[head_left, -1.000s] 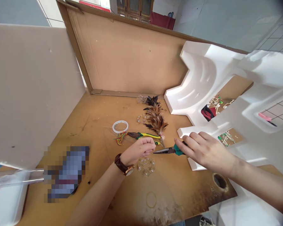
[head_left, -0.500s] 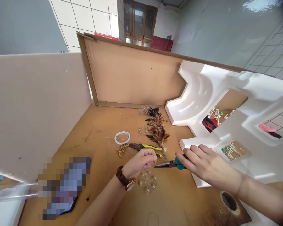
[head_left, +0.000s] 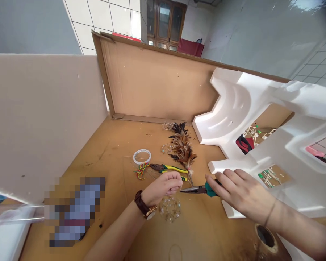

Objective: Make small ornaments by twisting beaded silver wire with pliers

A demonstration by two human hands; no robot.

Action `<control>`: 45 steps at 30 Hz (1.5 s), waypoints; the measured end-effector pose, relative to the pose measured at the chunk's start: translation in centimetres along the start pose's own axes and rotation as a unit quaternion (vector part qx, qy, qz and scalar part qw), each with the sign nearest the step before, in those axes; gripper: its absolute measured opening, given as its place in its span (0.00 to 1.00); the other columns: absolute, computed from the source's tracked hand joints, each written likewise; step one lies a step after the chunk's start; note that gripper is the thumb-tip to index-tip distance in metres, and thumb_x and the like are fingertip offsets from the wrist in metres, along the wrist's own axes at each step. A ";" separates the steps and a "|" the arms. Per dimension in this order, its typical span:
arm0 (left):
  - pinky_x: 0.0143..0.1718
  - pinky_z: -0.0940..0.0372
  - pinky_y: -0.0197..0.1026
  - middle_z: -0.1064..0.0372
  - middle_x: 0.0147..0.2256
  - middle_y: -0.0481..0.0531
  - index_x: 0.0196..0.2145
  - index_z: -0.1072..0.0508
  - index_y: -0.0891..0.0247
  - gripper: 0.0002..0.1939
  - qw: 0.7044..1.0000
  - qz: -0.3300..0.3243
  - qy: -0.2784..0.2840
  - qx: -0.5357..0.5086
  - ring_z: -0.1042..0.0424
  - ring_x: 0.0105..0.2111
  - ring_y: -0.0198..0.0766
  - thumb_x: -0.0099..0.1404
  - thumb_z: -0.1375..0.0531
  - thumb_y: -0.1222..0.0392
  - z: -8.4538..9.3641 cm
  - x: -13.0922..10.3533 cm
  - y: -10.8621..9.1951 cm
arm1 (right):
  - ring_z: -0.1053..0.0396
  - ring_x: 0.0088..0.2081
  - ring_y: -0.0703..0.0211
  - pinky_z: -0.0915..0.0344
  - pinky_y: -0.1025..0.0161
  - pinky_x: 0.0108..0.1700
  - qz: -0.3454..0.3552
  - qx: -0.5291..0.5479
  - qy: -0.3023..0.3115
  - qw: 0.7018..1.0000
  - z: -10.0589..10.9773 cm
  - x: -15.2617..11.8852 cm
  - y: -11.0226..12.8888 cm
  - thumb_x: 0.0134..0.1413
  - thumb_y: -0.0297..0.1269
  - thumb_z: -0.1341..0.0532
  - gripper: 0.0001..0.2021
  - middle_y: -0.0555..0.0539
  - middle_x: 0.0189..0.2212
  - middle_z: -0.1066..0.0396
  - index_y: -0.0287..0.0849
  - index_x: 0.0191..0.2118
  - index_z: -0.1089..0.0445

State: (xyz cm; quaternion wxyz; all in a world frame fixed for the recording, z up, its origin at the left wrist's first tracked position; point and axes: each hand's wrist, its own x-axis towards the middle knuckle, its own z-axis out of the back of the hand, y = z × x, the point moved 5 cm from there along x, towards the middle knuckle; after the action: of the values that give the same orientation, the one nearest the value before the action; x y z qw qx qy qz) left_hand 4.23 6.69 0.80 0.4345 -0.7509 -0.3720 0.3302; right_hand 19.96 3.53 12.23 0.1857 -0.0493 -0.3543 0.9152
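My right hand [head_left: 237,190] is wrapped round the teal handles of long-nose pliers [head_left: 195,189]. Their dark metal tips point left and lie close to the fingers of my left hand [head_left: 170,185]. That hand is pinched closed; whatever sits between its fingertips is too small to make out. Just below is a round openwork ball of clear beads [head_left: 170,209]; I cannot tell whether it hangs from the left fingers or rests on the table. Behind the left hand lie yellow-and-green-handled pliers [head_left: 168,168] and a bundle of coloured cords [head_left: 142,170].
A ring-shaped white spool [head_left: 142,156] and a brown feather duster [head_left: 183,145] lie farther back on the table [head_left: 119,145]. White moulded foam [head_left: 233,105] stands on the right, a cardboard wall [head_left: 157,83] behind. At left is a pixelated phone-like object [head_left: 77,214]; at lower right, a hole [head_left: 266,235].
The view has shifted slightly. Both hands hold nearly the same pose, with the plier tips still beside the left fingertips.
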 end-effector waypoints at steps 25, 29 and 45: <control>0.29 0.48 0.34 0.46 0.24 0.46 0.25 0.40 0.64 0.11 0.891 -0.300 -0.030 0.339 0.46 0.26 0.32 0.64 0.50 0.59 -0.8 -1.8 -3.1 | 0.48 0.19 0.69 0.57 0.70 0.19 -0.282 0.600 0.281 0.694 -4.0 -2.5 0.5 0.36 0.26 0.44 0.09 0.57 0.18 0.46 0.43 0.28 0.37; 0.25 0.50 0.33 0.45 0.24 0.44 0.28 0.37 0.64 0.10 0.893 -0.243 -0.087 0.369 0.47 0.24 0.31 0.64 0.50 0.59 0.4 -1.0 -2.2 | 0.41 0.24 0.65 0.49 0.69 0.24 -0.311 0.551 0.220 0.742 -3.8 -2.1 0.4 0.37 0.27 0.45 0.14 0.55 0.22 0.38 0.44 0.35 0.35; 0.23 0.49 0.31 0.45 0.22 0.42 0.30 0.35 0.64 0.07 0.909 -0.167 -0.060 0.377 0.47 0.22 0.28 0.63 0.48 0.58 2.6 -3.0 -3.7 | 0.36 0.37 0.50 0.47 0.57 0.40 -0.318 0.289 0.224 0.875 -13.9 -5.8 11.2 0.53 0.44 0.48 0.14 0.41 0.35 0.32 0.40 0.39 0.34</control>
State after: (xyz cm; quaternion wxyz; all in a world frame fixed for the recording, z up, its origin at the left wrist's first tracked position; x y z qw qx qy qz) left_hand -0.40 6.51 3.64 0.7111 -0.4365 -0.3652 0.4130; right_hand 25.03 2.49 -5.88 0.5470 -0.0816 -0.0193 0.8329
